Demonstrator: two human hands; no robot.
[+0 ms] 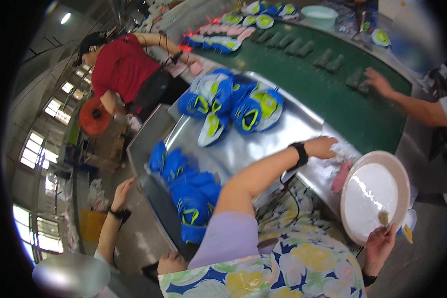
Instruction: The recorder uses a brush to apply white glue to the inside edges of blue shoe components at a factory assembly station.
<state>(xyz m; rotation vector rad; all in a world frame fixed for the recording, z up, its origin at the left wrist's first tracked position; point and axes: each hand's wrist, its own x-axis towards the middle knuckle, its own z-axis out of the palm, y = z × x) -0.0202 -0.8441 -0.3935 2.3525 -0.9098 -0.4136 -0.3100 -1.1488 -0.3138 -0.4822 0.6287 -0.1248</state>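
Note:
My left hand [320, 147], a black band at its wrist, reaches across the metal table's edge. Its blurred, bent fingers close on a crumpled whitish piece [341, 153]. Just below that lies a flat pink piece [340, 178], beside the rim of a round basin [350, 226] with white liquid in it. At the basin's near right edge my right hand [380, 243] pinches a small brush [383, 217], its brownish bristles over the white inside. Blue and white shoe uppers [233, 102] with yellow-green linings are heaped on the metal table beyond my left arm.
More blue uppers [188, 191] fill a metal trough. A green conveyor belt [283, 64] carries dark sole-shaped pieces. A co-worker's hand [380, 82] reaches over it from the right. At far left stands a person in red [124, 69]; another person's hand [121, 193] is nearer.

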